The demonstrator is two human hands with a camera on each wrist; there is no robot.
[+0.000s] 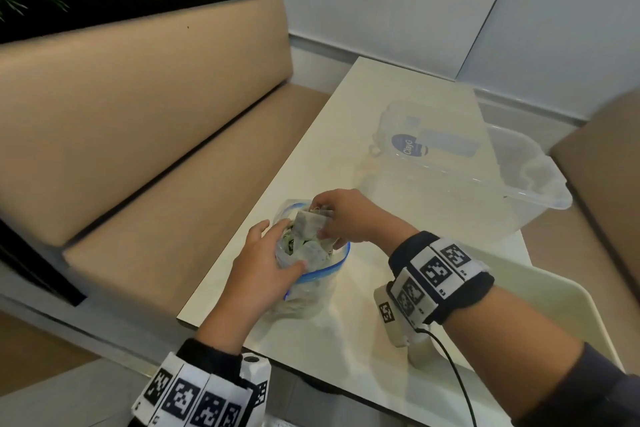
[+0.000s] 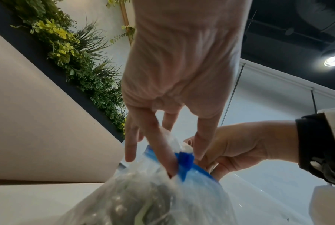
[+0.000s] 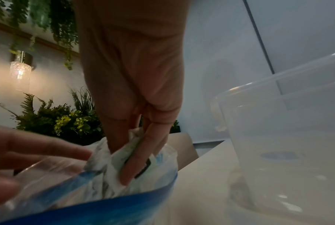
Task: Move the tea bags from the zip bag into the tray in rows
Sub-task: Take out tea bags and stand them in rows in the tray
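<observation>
1. Zip bag (image 1: pixel 311 274): upright on the table (image 1: pixel 363 340), mouth open, blue seal rim showing; full of tea bags (image 1: pixel 304 246).
2. Left hand (image 1: pixel 263 267): fingers and thumb pinch the bag's rim at its 8 o'clock side.
3. Right hand (image 1: pixel 349 215): fingers curled into the bag's mouth from 2 o'clock, gripping a tea bag (image 1: pixel 310 224) partly above the rim.
4. Tray (image 1: pixel 491 191): clear plastic, at 2 o'clock from the bag, near but apart.
5. Bench (image 1: pixel 145 135): tan, at 9 o'clock of the table.
</observation>
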